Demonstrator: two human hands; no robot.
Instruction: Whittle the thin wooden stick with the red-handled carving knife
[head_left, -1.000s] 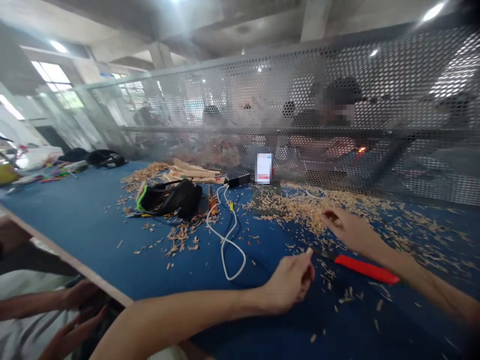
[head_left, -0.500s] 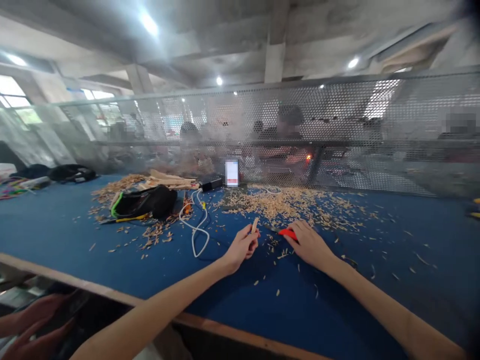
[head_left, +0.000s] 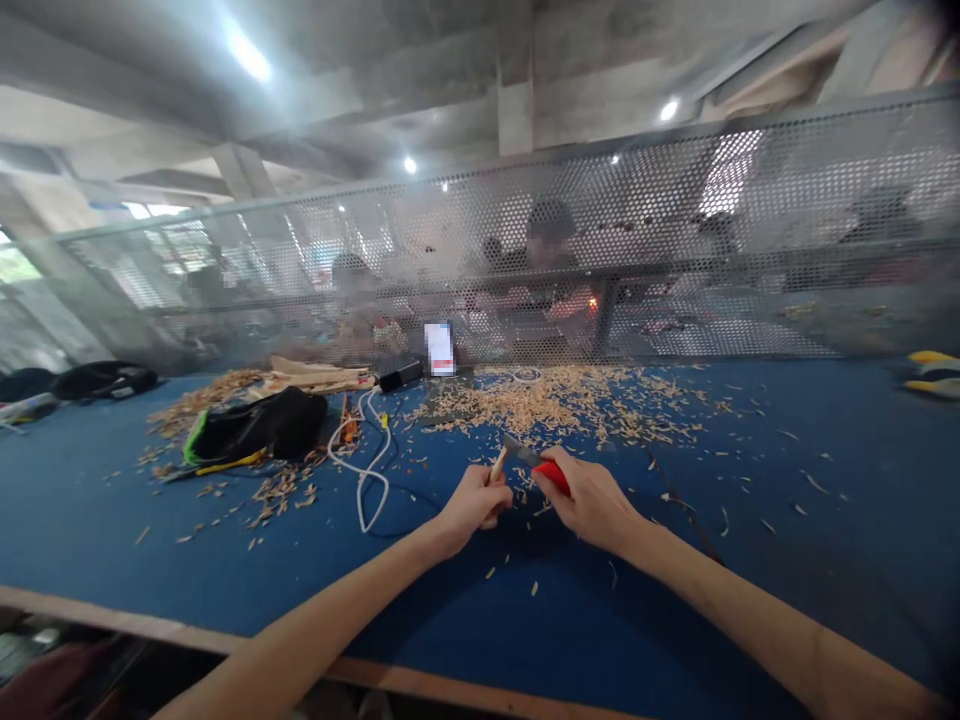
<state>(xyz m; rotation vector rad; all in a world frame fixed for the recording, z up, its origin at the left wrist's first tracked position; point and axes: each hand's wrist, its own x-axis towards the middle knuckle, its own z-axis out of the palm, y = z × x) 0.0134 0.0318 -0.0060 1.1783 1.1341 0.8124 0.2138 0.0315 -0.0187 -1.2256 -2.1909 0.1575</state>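
Now the right hand (head_left: 592,500) grips the knife (head_left: 552,474), no longer lying loose; its blade (head_left: 523,454) is at the tip of the stick (head_left: 498,465) jutting from the left hand's (head_left: 474,502) clasp, bringing the two together.

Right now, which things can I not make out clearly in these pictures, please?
Head view: wooden stick, lower end hidden by the left hand.
Head view: red-handled knife, grip partly covered by the right hand.
Head view: bright screen, content blurred by pixelation.
Head view: yellow-and-grey object, cut off by the right edge.
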